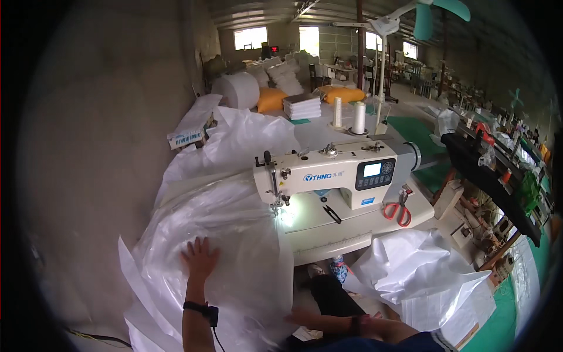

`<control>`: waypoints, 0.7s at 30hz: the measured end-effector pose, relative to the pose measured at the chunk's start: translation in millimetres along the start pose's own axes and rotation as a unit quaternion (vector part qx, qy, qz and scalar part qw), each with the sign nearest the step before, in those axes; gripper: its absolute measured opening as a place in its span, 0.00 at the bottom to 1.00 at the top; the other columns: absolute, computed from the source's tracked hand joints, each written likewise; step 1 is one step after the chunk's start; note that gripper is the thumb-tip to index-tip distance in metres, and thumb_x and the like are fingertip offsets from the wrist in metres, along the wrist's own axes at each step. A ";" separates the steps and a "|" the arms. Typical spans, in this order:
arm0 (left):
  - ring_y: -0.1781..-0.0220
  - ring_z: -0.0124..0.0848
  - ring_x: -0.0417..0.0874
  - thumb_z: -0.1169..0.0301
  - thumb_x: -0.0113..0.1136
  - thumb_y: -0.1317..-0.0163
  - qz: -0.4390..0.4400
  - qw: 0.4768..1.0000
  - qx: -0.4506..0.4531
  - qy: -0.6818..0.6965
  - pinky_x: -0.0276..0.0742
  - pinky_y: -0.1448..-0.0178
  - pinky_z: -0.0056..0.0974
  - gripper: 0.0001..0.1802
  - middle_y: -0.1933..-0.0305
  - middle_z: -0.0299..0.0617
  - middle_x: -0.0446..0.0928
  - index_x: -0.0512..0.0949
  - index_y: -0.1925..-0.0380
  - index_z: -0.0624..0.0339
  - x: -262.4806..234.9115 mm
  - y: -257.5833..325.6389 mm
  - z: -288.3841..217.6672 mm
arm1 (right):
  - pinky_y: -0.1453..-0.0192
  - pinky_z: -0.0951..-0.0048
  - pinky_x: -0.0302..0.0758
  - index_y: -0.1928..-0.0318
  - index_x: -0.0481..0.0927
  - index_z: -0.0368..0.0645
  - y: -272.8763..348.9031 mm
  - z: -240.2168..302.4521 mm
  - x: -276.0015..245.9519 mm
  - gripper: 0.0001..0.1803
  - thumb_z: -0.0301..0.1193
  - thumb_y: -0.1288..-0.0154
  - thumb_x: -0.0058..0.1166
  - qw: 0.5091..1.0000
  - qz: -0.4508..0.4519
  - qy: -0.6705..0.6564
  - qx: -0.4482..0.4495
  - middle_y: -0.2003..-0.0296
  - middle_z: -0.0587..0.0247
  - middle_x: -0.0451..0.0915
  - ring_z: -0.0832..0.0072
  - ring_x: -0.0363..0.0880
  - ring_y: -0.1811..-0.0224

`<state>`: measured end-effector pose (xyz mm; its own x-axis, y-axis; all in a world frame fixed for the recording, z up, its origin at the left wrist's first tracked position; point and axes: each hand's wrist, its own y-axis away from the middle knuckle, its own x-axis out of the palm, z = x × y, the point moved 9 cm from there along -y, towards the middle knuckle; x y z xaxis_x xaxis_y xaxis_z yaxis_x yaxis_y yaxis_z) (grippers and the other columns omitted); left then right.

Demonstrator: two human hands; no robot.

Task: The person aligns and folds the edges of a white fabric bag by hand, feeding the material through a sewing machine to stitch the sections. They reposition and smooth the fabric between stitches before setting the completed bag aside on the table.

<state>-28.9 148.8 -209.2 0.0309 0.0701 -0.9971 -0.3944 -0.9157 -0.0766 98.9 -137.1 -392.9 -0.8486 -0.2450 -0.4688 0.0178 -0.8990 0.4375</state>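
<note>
My left hand (199,257) lies flat with its fingers spread on a heap of clear plastic sheeting (223,234) left of a white sewing machine (334,173). A black band sits on that wrist. My right hand (302,318) is low in the view by my lap, resting at the lower edge of the sheeting; its fingers are partly hidden and it grips nothing that I can see. The sheeting runs under the machine's needle (275,202), where a lamp shines.
Red-handled scissors (399,211) and small black snips (331,212) lie on the machine table. White woven fabric (422,270) is piled at the right. Thread cones (358,117) stand behind the machine. A concrete wall rises at the left; rolls and stacks fill the back.
</note>
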 end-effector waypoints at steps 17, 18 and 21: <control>0.58 0.46 0.81 0.63 0.53 0.35 0.037 0.884 0.256 0.389 0.77 0.56 0.45 0.15 0.57 0.51 0.79 0.74 0.56 0.62 -31.9 117.1 -121.3 | 0.43 0.65 0.73 0.39 0.65 0.39 66.4 -23.7 -35.9 0.27 0.45 0.28 0.39 0.945 0.008 -0.325 -0.028 0.49 0.53 0.76 0.68 0.76 0.48; 0.60 0.46 0.81 0.57 0.55 0.36 -0.004 0.892 0.375 0.251 0.77 0.56 0.45 0.20 0.59 0.51 0.79 0.73 0.55 0.63 -26.1 159.0 -157.3 | 0.44 0.65 0.73 0.39 0.65 0.39 59.8 -15.0 -47.0 0.26 0.45 0.28 0.39 0.897 -0.006 -0.437 -0.063 0.50 0.54 0.76 0.68 0.76 0.48; 0.57 0.40 0.82 0.54 0.62 0.42 0.143 0.932 0.103 0.318 0.77 0.53 0.40 0.28 0.62 0.51 0.80 0.72 0.51 0.66 47.7 218.6 -166.1 | 0.48 0.65 0.75 0.42 0.68 0.38 52.2 -7.0 -62.0 0.23 0.43 0.27 0.37 0.840 -0.048 -0.533 -0.093 0.53 0.54 0.77 0.67 0.78 0.53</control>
<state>38.9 -113.7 -273.5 0.4093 -0.4741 -0.7795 -0.6358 -0.7610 0.1290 156.2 -171.4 -346.4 -0.8403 0.2063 0.5013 -0.0795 -0.9617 0.2624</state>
